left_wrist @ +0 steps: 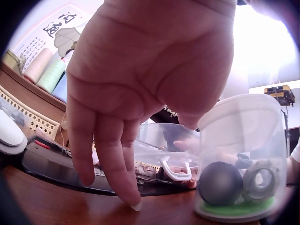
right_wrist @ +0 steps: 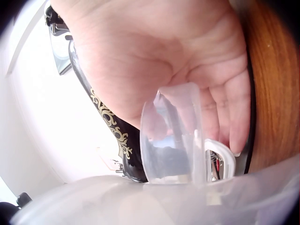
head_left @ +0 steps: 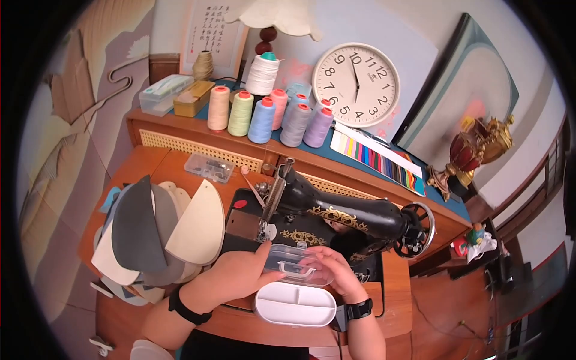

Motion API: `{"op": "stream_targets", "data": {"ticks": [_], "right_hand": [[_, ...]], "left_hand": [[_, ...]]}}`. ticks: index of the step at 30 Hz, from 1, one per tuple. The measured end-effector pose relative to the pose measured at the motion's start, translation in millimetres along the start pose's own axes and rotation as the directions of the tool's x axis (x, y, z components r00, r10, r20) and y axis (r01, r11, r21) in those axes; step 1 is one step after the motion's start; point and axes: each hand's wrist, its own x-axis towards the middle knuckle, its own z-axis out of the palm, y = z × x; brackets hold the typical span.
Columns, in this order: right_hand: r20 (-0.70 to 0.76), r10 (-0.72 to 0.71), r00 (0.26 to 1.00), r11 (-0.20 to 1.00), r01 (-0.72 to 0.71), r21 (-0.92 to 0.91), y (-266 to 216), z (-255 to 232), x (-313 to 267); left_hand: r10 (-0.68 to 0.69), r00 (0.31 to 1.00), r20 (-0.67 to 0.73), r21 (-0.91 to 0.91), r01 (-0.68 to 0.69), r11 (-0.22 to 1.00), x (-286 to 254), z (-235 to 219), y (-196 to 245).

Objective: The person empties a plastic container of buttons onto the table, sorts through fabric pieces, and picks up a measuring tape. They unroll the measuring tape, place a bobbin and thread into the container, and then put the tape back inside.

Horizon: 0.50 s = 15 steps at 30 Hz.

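A translucent plastic box stands on the table before the person, a white divided tray at its top. Through its side show a dark round thing and a grey ring-shaped thing. Behind the tray, its clear lid stands raised, with a white handle. The left hand is at the lid's left end, thumb near the handle, other fingers pointing down toward the tabletop. At the right end, the right hand has loosely extended fingers, partly seen through the lid.
A black sewing machine stands just behind the hands. Overlapping fabric-like pieces lie at left, near a small clear case. Several thread cones, a clock and a colour card are on the shelf behind.
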Motion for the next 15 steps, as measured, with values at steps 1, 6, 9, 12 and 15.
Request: {"op": "stream_targets", "data": {"ticks": [1,6,9,12,15], "right_hand": [[-0.013,-0.001,1.0,1.0,0.001,0.016,0.8,0.4,0.4],[-0.05,0.002,0.999,0.999,-0.001,0.032,2.4,2.3,1.6],[-0.028,0.003,1.0,1.0,-0.003,0.027,2.9,1.1,0.9],[-0.034,0.001,0.999,1.0,-0.001,0.016,1.4,2.6,0.9],[-0.033,-0.001,0.999,1.0,0.002,0.01,1.0,3.8,0.7]], "left_hand": [[0.038,0.999,-0.018,-0.012,-0.039,0.999,-1.5,0.8,-1.8],[0.035,0.998,-0.047,0.026,-0.033,0.999,-4.9,0.0,-0.3],[0.049,0.997,-0.059,0.028,-0.047,0.999,-6.1,-0.9,0.4],[0.054,0.997,-0.063,0.036,-0.052,0.998,-6.1,0.4,-0.5],[0.049,0.997,-0.055,0.032,-0.047,0.998,-6.2,0.4,-0.2]]}}
